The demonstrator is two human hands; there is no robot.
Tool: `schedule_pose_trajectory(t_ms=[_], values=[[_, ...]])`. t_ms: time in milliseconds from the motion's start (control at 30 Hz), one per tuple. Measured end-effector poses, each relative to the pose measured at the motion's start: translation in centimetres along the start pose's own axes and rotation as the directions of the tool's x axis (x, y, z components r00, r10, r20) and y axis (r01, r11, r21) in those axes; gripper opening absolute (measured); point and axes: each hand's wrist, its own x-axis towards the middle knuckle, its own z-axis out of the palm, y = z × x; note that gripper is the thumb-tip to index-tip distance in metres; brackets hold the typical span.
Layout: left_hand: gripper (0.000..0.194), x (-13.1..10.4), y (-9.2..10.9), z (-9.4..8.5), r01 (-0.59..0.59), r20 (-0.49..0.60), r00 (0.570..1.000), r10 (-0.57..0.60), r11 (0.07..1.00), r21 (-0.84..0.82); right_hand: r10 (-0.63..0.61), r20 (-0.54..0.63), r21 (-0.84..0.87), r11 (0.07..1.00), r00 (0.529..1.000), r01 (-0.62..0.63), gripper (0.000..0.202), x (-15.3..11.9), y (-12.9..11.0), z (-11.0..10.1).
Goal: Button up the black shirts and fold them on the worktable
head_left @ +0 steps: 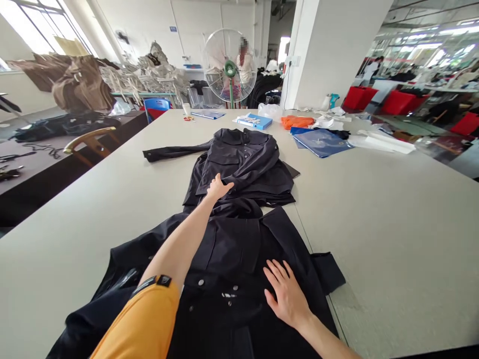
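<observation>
A dark jacket (228, 249) with metal buttons lies spread on the near part of the table. My right hand (287, 294) rests on its right side, palm down with the fingers apart. Beyond it, a second dark jacket (239, 154) lies on top of other dark garments, one sleeve stretched out to the left. My left hand (219, 188) reaches forward to the lower front of that far jacket, thumb and fingers around the end of a folded sleeve.
On the pale table (392, 219), a blue box (254, 121), orange bundle (297, 122), blue packets (324, 142) and scissors (189, 118) lie toward the back. A large fan (229, 69) stands behind, with a person (245, 65) beyond. Left is a wooden chair (90, 137).
</observation>
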Motion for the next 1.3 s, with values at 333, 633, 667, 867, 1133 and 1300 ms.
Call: schedule_pose_trajectory(t_ms=[333,633,667,867,1133,1300], values=[[0.026,-7.3,13.4,7.6,-0.690,0.444,0.272,0.854,0.495,-0.528,-0.034,-0.032,-0.065,0.997,0.999,0.032,0.059,0.1,0.5,0.9],[0.035,4.7,6.9,7.9,0.025,0.124,0.992,0.009,0.962,-0.272,-0.062,-0.076,-0.096,0.994,0.995,0.055,0.055,0.5,0.8,1.1],[0.035,5.4,6.2,7.9,0.035,0.134,0.991,0.001,0.963,-0.267,-0.066,-0.094,-0.099,0.993,0.993,0.057,0.054,0.6,0.9,1.2],[0.021,2.8,9.5,8.9,-0.184,0.062,0.977,0.206,0.949,-0.257,-0.096,-0.105,-0.105,0.991,0.990,0.085,0.055,0.6,1.3,1.6],[0.022,-3.9,12.8,9.3,-0.570,0.151,0.814,0.562,0.822,0.013,-0.096,-0.108,-0.101,0.991,0.990,0.085,0.055,0.6,1.3,1.6],[0.022,-4.3,9.5,8.4,-0.539,0.387,0.767,0.512,0.841,-0.045,-0.099,-0.107,-0.108,0.990,0.989,0.088,0.054,0.5,1.2,1.6]])
